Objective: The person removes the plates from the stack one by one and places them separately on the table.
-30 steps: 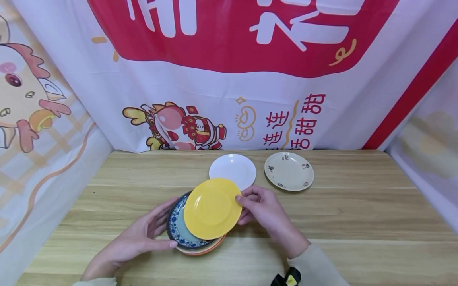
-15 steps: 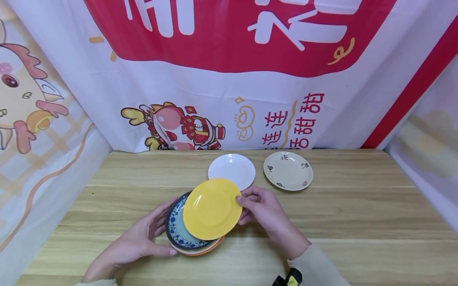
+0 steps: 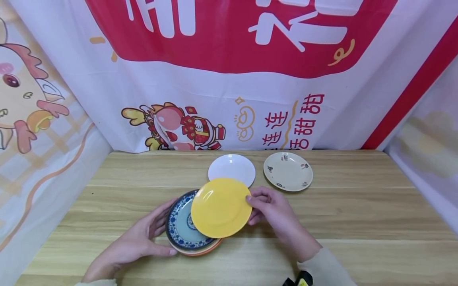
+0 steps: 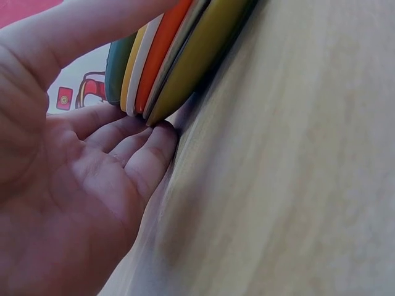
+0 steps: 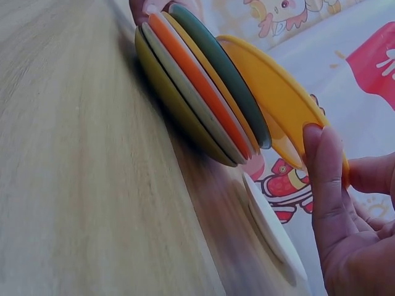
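Observation:
My right hand (image 3: 273, 208) pinches the right rim of a yellow plate (image 3: 222, 207), thumb on the upper face and fingers beneath. That plate is tilted above a stack of plates, overlapping its right part in the head view. On top of the stack is a blue-and-white patterned plate (image 3: 177, 222) with a dark rim. Orange (image 5: 185, 58), white and olive (image 5: 176, 111) plates show below it from the side. My left hand (image 3: 139, 242) holds the stack's left side, its thumb at the front and its fingers (image 4: 145, 163) against the rims in the left wrist view.
Behind the yellow plate lies a white plate (image 3: 232, 169), partly covered by it in the head view. A cream plate (image 3: 288, 171) with small dark motifs lies to its right. The wooden table (image 3: 358, 214) ends at a printed cloth backdrop (image 3: 229, 87).
My right hand has shifted the yellow plate slightly to the right, exposing more of the blue patterned plate's centre. The left hand stays nearly still at the stack.

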Tool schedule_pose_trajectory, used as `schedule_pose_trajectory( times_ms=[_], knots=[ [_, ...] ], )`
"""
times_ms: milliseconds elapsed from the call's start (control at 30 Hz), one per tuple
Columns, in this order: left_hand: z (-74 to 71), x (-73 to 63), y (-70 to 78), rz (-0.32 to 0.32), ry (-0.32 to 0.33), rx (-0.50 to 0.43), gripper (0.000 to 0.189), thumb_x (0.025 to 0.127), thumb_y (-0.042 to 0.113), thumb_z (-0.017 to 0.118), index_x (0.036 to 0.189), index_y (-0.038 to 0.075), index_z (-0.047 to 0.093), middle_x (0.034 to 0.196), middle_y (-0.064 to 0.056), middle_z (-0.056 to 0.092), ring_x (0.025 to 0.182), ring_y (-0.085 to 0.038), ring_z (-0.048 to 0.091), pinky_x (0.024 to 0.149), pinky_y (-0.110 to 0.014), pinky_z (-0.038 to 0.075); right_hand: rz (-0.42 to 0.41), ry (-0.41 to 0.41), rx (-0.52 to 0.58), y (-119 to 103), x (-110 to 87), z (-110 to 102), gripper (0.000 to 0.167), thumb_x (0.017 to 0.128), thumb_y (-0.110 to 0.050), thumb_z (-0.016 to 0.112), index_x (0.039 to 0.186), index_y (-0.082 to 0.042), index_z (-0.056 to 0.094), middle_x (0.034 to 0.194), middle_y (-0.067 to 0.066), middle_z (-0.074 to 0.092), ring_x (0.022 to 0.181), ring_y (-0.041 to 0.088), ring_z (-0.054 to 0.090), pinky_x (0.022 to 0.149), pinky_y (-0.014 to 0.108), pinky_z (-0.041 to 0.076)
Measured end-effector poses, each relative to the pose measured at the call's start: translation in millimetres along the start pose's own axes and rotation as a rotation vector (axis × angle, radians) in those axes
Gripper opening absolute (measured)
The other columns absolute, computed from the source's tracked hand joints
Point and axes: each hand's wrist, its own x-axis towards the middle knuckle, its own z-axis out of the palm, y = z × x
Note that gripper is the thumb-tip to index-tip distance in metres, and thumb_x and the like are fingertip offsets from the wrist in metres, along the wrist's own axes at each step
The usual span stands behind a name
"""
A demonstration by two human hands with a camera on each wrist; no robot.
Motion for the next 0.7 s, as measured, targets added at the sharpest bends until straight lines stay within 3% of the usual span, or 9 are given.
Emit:
schedule_pose_trajectory(
  times_ms=[533, 700],
  knots=[
    [-0.6, 1.1, 1.1, -0.031, -0.001, -0.004, 0.12, 0.075, 0.014, 0.097, 0.171, 0.023, 0.026, 0.178, -0.015, 0.027, 0.164, -0.045, 0.025, 0.11, -0.006, 0.039, 0.008, 0.052, -0.014, 8.0, -10.7, -34.9, 0.03, 0.104, -0.014, 0.069, 0.124, 0.007, 0.062, 0.087, 0.003, 0.074, 0.069, 0.016, 0.067, 0.065, 0.029, 0.065],
    [-1.0, 0.6, -0.9, 0.016, -0.005, 0.003, 0.121, 0.075, 0.013, 0.096, 0.172, 0.02, 0.025, 0.178, -0.016, 0.027, 0.164, -0.045, 0.026, 0.112, -0.007, 0.038, 0.021, 0.089, -0.02, 10.4, -14.1, -45.0, 0.031, 0.104, -0.014, 0.07, 0.126, 0.006, 0.061, 0.089, 0.001, 0.075, 0.072, 0.015, 0.068, 0.066, 0.029, 0.066]
  ],
)
